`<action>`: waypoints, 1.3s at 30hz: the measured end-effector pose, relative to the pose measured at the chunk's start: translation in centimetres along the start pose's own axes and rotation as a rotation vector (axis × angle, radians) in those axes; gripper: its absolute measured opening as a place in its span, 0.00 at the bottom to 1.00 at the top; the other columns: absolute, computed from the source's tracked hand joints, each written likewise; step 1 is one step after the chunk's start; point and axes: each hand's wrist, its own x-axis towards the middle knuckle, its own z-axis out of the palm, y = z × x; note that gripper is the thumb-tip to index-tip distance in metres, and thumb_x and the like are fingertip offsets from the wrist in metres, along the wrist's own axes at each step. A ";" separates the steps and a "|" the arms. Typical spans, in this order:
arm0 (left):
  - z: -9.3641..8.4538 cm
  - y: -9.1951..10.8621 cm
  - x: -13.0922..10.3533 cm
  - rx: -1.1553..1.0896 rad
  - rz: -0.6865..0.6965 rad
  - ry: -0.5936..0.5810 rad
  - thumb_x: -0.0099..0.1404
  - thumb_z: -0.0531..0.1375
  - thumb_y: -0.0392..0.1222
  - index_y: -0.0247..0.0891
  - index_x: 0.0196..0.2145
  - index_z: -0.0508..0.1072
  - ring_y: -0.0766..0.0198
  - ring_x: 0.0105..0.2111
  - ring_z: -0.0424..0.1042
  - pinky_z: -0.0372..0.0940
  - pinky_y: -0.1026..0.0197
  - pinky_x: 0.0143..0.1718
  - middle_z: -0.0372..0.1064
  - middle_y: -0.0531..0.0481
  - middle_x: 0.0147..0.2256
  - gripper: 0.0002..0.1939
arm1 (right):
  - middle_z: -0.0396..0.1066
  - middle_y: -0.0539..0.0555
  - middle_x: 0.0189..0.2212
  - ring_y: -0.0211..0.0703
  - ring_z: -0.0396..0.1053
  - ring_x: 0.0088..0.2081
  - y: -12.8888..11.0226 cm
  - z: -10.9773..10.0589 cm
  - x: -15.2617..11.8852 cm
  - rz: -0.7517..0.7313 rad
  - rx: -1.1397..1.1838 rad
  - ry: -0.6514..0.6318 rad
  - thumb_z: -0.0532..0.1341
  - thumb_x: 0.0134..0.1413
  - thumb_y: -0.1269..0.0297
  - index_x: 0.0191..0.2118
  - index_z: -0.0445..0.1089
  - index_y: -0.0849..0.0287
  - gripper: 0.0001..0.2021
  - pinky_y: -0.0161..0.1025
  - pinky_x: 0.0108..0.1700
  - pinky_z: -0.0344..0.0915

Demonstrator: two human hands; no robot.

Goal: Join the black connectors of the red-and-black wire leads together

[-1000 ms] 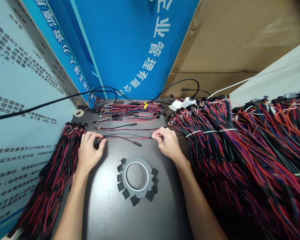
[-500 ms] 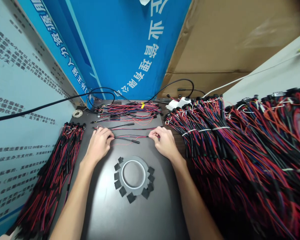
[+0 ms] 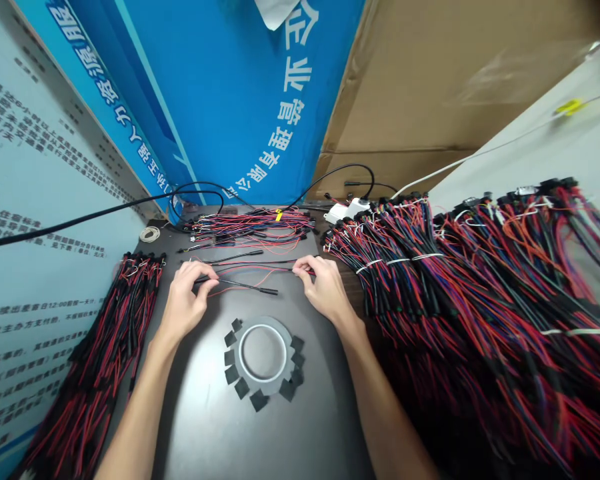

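Far left: a printed panel (image 3: 35,267), with a bank of red and black wire bundles (image 3: 105,360) lying along the table's (image 3: 215,427) left side. A pale coiled cord (image 3: 149,234) lay just behind the bundles.

Left hand (image 3: 187,293): thumb and forefinger closed in a pinch on the left part of a wire harness (image 3: 250,286). The harness lay between the two hands, over the table's middle; its black lead extended rightward from the left fingertips and ended free, short of the right hand (image 3: 323,283). A thin red wire looped beside that lead.

Behind the harness, a loose black lead (image 3: 240,256) lay near a row of assorted wires (image 3: 250,223) with a yellow tag (image 3: 279,215). In front, a grey ring (image 3: 267,386) rested on the table, dark squares spaced around part of its edge.

Right hand: thumb and fingers pinched together on the harness's right end. Behind that hand, a white plug block (image 3: 347,211).

Far right: large heaped wire bundles (image 3: 460,287), bound with white ties (image 3: 427,256).
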 end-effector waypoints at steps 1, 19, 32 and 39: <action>0.0 0.0 -0.2 -0.033 -0.012 -0.039 0.66 0.58 0.40 0.40 0.31 0.70 0.58 0.40 0.69 0.62 0.54 0.46 0.72 0.49 0.33 0.05 | 0.75 0.50 0.33 0.42 0.70 0.38 0.0 0.0 0.0 -0.002 0.019 0.002 0.57 0.61 0.67 0.36 0.70 0.56 0.04 0.43 0.49 0.56; -0.1 0.1 -0.7 0.154 -0.116 -0.177 0.54 0.65 0.34 0.41 0.26 0.75 0.57 0.36 0.69 0.62 0.52 0.45 0.70 0.50 0.31 0.04 | 0.75 0.50 0.34 0.43 0.70 0.40 -0.4 -0.2 0.2 0.007 0.057 -0.009 0.60 0.60 0.60 0.34 0.74 0.53 0.07 0.45 0.51 0.57; -3.8 -3.3 -2.1 0.057 -0.319 -0.090 0.56 0.62 0.43 0.40 0.42 0.75 0.57 0.41 0.72 0.65 0.56 0.39 0.75 0.47 0.42 0.15 | 0.76 0.51 0.36 0.44 0.71 0.42 -0.6 -0.2 -0.1 0.052 0.041 -0.070 0.59 0.59 0.61 0.33 0.74 0.54 0.08 0.48 0.55 0.49; -3.5 -4.0 -2.4 0.155 -0.344 -0.123 0.55 0.58 0.43 0.39 0.39 0.77 0.61 0.33 0.69 0.64 0.59 0.32 0.72 0.47 0.38 0.14 | 0.76 0.51 0.34 0.44 0.70 0.41 -0.6 -0.1 -0.1 0.033 0.015 -0.048 0.59 0.58 0.60 0.32 0.74 0.55 0.08 0.47 0.54 0.50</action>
